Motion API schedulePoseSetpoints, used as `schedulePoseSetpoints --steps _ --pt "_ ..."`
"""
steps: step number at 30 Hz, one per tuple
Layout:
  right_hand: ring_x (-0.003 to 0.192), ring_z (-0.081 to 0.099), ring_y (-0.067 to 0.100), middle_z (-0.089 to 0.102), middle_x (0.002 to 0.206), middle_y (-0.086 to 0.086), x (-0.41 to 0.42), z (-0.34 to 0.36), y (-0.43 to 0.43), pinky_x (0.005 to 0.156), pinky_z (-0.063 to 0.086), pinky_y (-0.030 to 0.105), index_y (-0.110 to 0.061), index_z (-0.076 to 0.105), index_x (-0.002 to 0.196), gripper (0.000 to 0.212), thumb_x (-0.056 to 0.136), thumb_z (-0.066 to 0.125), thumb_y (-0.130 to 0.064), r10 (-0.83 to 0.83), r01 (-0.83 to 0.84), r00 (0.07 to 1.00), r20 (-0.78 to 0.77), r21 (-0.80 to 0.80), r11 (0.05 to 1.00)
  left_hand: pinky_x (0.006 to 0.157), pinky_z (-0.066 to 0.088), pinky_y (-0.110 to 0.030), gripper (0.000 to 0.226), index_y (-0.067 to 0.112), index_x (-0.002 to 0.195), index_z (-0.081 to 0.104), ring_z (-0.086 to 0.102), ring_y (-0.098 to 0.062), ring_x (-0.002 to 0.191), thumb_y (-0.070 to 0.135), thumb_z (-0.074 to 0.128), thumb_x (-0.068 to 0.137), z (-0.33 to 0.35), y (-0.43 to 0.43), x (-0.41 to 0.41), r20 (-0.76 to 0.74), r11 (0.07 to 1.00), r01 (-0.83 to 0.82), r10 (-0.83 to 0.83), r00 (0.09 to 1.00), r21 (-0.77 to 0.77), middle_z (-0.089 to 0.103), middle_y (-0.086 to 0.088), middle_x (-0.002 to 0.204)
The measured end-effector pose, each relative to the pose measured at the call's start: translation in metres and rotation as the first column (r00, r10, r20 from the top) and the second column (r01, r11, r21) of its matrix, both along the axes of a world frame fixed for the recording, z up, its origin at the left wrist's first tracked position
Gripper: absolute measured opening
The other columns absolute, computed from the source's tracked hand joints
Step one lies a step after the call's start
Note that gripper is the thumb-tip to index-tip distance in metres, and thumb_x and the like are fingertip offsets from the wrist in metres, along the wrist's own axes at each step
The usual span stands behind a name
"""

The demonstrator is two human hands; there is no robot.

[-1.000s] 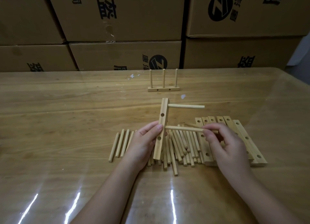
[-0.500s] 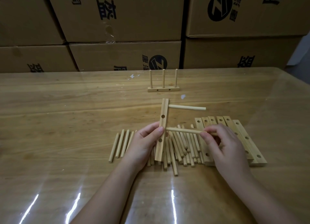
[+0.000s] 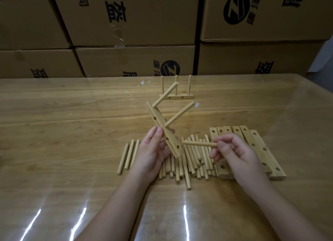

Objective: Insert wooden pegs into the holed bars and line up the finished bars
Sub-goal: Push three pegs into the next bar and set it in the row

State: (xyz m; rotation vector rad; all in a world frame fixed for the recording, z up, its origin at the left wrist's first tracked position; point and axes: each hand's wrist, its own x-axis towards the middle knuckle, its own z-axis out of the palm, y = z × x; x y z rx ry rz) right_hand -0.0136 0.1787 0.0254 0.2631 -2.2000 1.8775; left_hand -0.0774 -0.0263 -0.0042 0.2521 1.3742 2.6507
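Head view: the left hand (image 3: 153, 150) grips a tilted holed bar (image 3: 163, 130) carrying 2 pegs (image 3: 180, 116); the right hand (image 3: 236, 152) pinches a 3rd peg (image 3: 198, 143) just beside the bar's lower end.
A heap of loose pegs (image 3: 191, 161) lies under both hands, partly hidden by them. A row of unpegged bars (image 3: 259, 150) lies at right, partly covered by the right hand. Behind, 1 finished bar (image 3: 177, 96) stands with 3 upright pegs, crossed by the held bar's top peg.

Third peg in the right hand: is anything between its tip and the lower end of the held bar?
Nothing visible does. The peg, pinched by the right hand, points at the bar near its lower end, with only open air between. The left hand holds the bar from the left.
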Motion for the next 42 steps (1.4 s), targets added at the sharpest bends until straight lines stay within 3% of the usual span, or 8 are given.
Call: schedulePoseSetpoints --steps 3,8,14,18,26,29,32,42 --pt "0.072 0.065 0.011 0.070 0.079 0.002 0.001 -0.001 -0.001 0.067 0.051 0.016 -0.015 0.063 0.096 0.017 0.090 0.051 -0.005 0.064 -0.065 0.997 0.033 0.046 0.997 0.065 0.058 -0.033 0.018 0.022 0.093 0.074 0.071 -0.018 0.082 0.027 0.059 0.086 -0.001 -0.001 -0.001 -0.005 1.000 -0.010 0.010 1.000 0.020 0.072 -0.003 0.092" --pt "0.075 0.064 0.003 0.070 0.084 -0.009 0.002 -0.002 -0.002 0.069 0.049 0.012 -0.026 0.063 0.097 0.023 0.091 0.053 -0.007 0.047 -0.051 0.999 0.025 0.184 0.982 0.065 0.058 -0.031 0.024 0.023 0.097 0.075 0.071 -0.019 0.085 0.032 0.070 0.075 -0.001 -0.001 -0.003 -0.002 1.000 0.015 -0.015 1.000 0.008 0.072 -0.005 0.094" --pt "0.076 0.064 0.003 0.069 0.083 -0.014 -0.002 -0.004 0.006 0.066 0.053 0.029 -0.028 0.064 0.100 0.023 0.090 0.054 -0.010 0.004 0.014 0.998 -0.057 0.309 0.951 0.063 0.059 -0.033 0.023 0.020 0.097 0.075 0.071 -0.020 0.085 0.029 0.069 0.077 -0.003 -0.002 -0.003 0.006 0.999 0.022 -0.022 1.000 0.026 0.072 -0.006 0.095" --pt "0.082 0.064 0.001 0.068 0.084 -0.015 -0.004 -0.006 0.007 0.070 0.050 0.014 -0.032 0.064 0.100 0.029 0.089 0.055 -0.007 0.021 0.025 0.992 -0.122 0.364 0.931 0.062 0.059 -0.032 0.022 0.020 0.096 0.075 0.071 -0.020 0.085 0.029 0.070 0.076 -0.002 -0.003 -0.004 0.007 1.000 0.021 -0.022 1.000 0.015 0.073 -0.006 0.095" --pt "0.085 0.062 0.003 0.065 0.089 -0.010 -0.003 -0.002 0.012 0.077 0.053 0.028 -0.017 0.067 0.103 0.027 0.087 0.055 0.001 0.049 0.108 0.954 -0.296 0.491 0.865 0.062 0.060 -0.032 0.027 0.021 0.098 0.075 0.071 -0.022 0.087 0.030 0.074 0.072 -0.002 -0.003 -0.001 -0.009 0.997 0.046 -0.047 0.999 -0.066 0.073 -0.006 0.096" --pt "0.085 0.062 0.005 0.065 0.087 -0.007 -0.004 0.001 0.012 0.075 0.054 0.033 -0.013 0.068 0.101 0.020 0.089 0.053 -0.007 0.081 0.135 0.931 -0.357 0.541 0.830 0.063 0.061 -0.033 0.028 0.021 0.099 0.074 0.071 -0.022 0.089 0.031 0.074 0.073 -0.001 -0.003 0.000 -0.018 0.994 0.062 -0.064 0.998 -0.093 0.073 -0.006 0.097" --pt "0.085 0.061 0.009 0.065 0.086 -0.005 -0.002 0.004 0.011 0.074 0.053 0.032 -0.011 0.069 0.099 0.030 0.089 0.043 -0.020 0.104 0.146 0.918 -0.384 0.569 0.809 0.066 0.061 -0.035 0.030 0.023 0.099 0.075 0.071 -0.021 0.089 0.033 0.076 0.071 0.000 -0.004 0.000 -0.023 0.991 0.070 -0.073 0.997 -0.117 0.073 -0.006 0.098" --pt "0.077 0.058 0.011 0.063 0.078 -0.003 0.000 0.008 0.008 0.071 0.047 0.024 -0.008 0.070 0.095 0.032 0.088 0.041 -0.018 0.120 0.174 0.900 -0.419 0.598 0.782 0.057 0.057 -0.025 0.034 0.022 0.104 0.073 0.071 -0.020 0.084 0.034 0.077 0.073 0.000 -0.003 0.002 -0.019 0.985 0.099 -0.102 0.995 -0.142 0.073 -0.007 0.099"
